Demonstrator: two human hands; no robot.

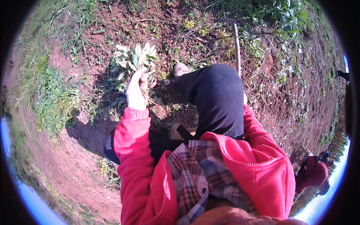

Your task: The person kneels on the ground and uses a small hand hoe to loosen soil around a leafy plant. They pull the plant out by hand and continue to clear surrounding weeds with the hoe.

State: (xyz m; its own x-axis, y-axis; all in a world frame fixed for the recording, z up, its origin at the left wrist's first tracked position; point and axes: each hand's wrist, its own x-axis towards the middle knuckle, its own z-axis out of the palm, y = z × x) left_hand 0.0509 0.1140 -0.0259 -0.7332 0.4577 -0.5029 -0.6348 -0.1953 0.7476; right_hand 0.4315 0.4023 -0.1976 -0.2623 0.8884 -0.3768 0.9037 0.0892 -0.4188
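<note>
My left hand (137,88), in a white glove, is closed around the lower part of a bunch of leafy green plants (137,57); thin stems or roots poke out below it. My right hand (245,99) is mostly hidden behind my raised knee, with only a bit of white glove showing beside it. Just above that hand, the wooden handle of a hoe (237,47) rises from behind the knee to a curved metal head at the top; whether the hand grips the handle is hidden.
My soiled shoe (180,69) rests on reddish soil beside a small round pale object (166,82). Weeds (53,90) grow at the left, and more greenery stands at the upper right. Another person (312,171) in dark red clothing is at the far lower right.
</note>
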